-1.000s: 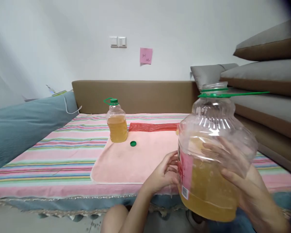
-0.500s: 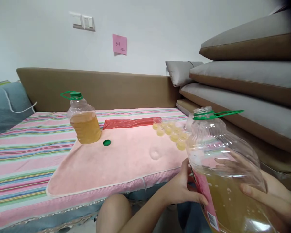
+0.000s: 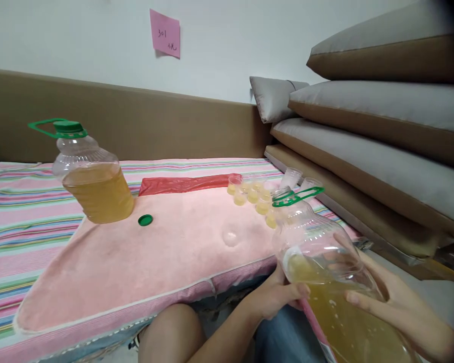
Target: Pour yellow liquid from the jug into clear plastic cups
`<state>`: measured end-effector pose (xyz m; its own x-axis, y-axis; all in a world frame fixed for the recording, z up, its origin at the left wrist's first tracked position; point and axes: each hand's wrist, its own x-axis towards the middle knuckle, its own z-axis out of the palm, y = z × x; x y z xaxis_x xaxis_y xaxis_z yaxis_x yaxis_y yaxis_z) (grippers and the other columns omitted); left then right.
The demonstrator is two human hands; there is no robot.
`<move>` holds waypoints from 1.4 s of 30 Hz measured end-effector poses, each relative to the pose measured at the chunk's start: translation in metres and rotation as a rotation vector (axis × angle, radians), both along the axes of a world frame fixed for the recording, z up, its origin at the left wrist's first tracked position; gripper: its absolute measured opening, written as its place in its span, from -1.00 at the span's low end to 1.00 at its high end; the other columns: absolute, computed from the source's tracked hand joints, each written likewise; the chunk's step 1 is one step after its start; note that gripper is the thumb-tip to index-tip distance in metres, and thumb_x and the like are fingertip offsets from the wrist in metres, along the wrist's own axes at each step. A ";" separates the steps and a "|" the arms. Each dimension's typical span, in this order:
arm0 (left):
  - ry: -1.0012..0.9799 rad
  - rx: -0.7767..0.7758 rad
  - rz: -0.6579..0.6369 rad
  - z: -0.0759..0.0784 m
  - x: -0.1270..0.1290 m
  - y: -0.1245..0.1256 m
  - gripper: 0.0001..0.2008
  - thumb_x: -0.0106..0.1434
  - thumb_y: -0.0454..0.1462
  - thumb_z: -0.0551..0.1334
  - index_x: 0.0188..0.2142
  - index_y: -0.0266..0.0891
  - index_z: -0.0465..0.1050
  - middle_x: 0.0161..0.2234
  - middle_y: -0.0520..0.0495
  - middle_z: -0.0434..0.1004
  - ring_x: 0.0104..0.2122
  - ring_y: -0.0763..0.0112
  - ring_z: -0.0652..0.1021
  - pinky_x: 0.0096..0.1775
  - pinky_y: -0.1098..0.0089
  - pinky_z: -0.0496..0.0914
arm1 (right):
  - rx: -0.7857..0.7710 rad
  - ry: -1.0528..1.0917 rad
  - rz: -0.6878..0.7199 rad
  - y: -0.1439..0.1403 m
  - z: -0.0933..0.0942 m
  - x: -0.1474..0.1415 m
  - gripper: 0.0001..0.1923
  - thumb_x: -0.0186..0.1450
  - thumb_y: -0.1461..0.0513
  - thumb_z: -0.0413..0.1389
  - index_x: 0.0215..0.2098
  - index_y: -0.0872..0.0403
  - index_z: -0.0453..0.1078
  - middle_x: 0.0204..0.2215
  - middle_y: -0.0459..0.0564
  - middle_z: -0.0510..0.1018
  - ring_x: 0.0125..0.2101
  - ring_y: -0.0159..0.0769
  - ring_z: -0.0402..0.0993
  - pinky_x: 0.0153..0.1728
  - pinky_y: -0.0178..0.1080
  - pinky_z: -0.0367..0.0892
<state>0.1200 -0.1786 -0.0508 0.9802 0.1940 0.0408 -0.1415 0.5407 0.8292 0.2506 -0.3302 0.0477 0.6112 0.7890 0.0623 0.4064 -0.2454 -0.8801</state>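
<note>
I hold a large clear jug with both hands at the lower right; it is open at the neck, has a green handle ring, and is part full of amber liquid. My left hand grips its left side by the pink label. My right hand wraps its right side. The jug tilts left, with its neck close to a cluster of small clear cups, several holding yellow liquid. A loose green cap lies on the pink towel.
A second capped jug of amber liquid stands at the left on the towel, over a striped bedspread. A red plastic bag lies behind. Stacked grey and brown cushions rise on the right. A pink sticky note hangs on the wall.
The jug has come down from in front of my face to low at the right and tilted left. My view has swung right and closer, which brings the cups into sight.
</note>
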 end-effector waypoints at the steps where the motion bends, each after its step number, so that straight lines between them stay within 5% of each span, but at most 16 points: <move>1: 0.001 -0.011 0.017 -0.001 0.000 -0.002 -0.03 -0.08 0.17 0.40 0.26 -0.10 0.18 0.02 -0.20 0.51 0.00 -0.08 0.52 0.02 -0.03 0.38 | 0.001 -0.024 0.001 0.000 -0.001 0.000 -0.05 0.05 -0.01 0.31 0.35 -0.21 0.08 0.36 -0.06 0.18 0.31 0.01 0.10 0.21 -0.01 0.13; 7: -0.018 -0.026 -0.006 -0.006 -0.002 -0.006 -0.14 -0.08 0.23 0.35 0.14 -0.12 0.33 0.02 -0.22 0.50 -0.05 -0.03 0.55 -0.10 0.04 0.45 | -0.003 -0.097 0.041 0.001 0.002 -0.004 -0.03 0.11 0.01 0.28 0.38 -0.29 -0.07 0.40 -0.15 0.02 0.35 -0.05 -0.06 0.22 -0.04 0.09; 14: -0.060 -0.124 -0.039 -0.009 0.001 -0.016 -0.16 -0.08 0.25 0.34 0.08 -0.20 0.38 0.03 -0.31 0.49 -0.18 0.10 0.60 -0.40 0.37 0.43 | -0.066 -0.040 0.048 0.000 0.007 0.001 -0.06 0.11 -0.02 0.27 0.37 -0.32 -0.04 0.40 -0.17 0.04 0.36 -0.10 -0.12 0.22 -0.05 0.06; 25: -0.133 -0.245 -0.073 -0.014 -0.001 -0.033 -0.06 -0.12 0.32 0.30 0.13 -0.18 0.37 -0.04 -0.31 0.55 -0.16 0.09 0.60 -0.37 0.36 0.43 | -0.192 -0.044 0.120 0.007 0.022 0.003 -0.10 0.09 -0.02 0.30 0.33 -0.38 0.03 0.38 -0.25 0.07 0.35 -0.09 -0.04 0.23 -0.04 -0.01; 29: -0.150 -0.273 -0.065 -0.015 -0.001 -0.038 -0.06 -0.12 0.33 0.29 0.13 -0.16 0.37 0.01 -0.30 0.53 -0.08 0.00 0.58 -0.29 0.25 0.46 | -0.235 -0.064 0.125 0.011 0.028 0.005 -0.08 0.06 -0.02 0.31 0.33 -0.30 0.08 0.36 -0.17 0.13 0.33 -0.01 -0.01 0.23 0.00 -0.02; 35: -0.159 -0.331 -0.065 -0.009 -0.009 -0.039 -0.03 -0.19 0.33 0.32 0.09 -0.20 0.39 0.01 -0.38 0.51 0.01 -0.22 0.51 -0.02 -0.25 0.34 | -0.235 -0.172 0.177 0.019 0.031 0.004 -0.16 0.09 -0.02 0.30 0.29 -0.40 0.11 0.34 -0.26 0.18 0.33 -0.06 0.03 0.25 -0.04 -0.05; 42: -0.171 -0.393 -0.113 0.007 -0.021 -0.033 -0.01 -0.21 0.29 0.37 0.14 -0.16 0.37 0.13 -0.35 0.42 0.17 -0.30 0.36 0.14 -0.36 0.10 | -0.258 -0.186 0.225 0.026 0.031 -0.002 -0.13 0.10 -0.02 0.28 0.32 -0.37 0.06 0.34 -0.24 0.16 0.33 -0.03 0.03 0.24 -0.01 0.00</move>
